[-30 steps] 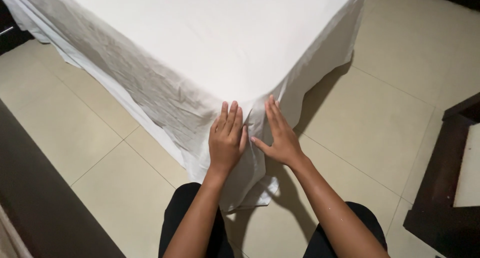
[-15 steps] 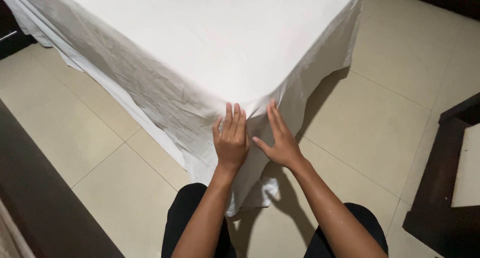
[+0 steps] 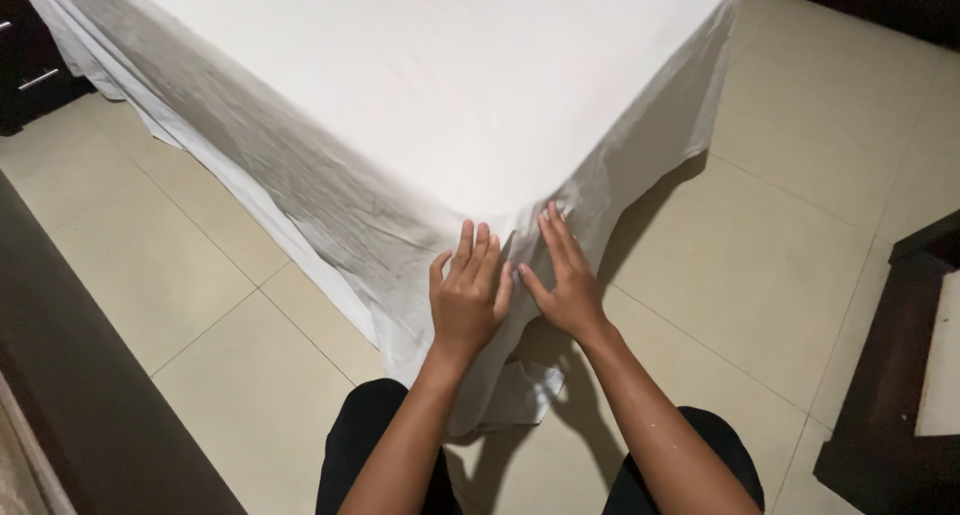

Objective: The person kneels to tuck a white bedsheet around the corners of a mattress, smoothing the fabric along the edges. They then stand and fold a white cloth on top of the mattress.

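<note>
A white sheet [image 3: 420,105] covers a bed whose near corner points at me, its loose edge hanging to the tiled floor. My left hand [image 3: 468,295] lies flat, fingers together, on the sheet just below the corner. My right hand [image 3: 562,280] rests beside it on the corner's right face, fingers spread and pressed against the hanging cloth. Neither hand grips the fabric. The two hands almost touch. A bunch of sheet [image 3: 520,390] droops between my wrists toward my dark-clad knees.
Beige floor tiles [image 3: 760,265] surround the bed. A dark wooden piece of furniture [image 3: 80,395] runs along the lower left, another dark cabinet [image 3: 900,395] with a pale top stands at the right, and a dark drawer unit [image 3: 30,65] sits at the upper left.
My left hand has slid a little to the right and nearer to my right hand on the sheet's corner. My right hand has hardly moved.
</note>
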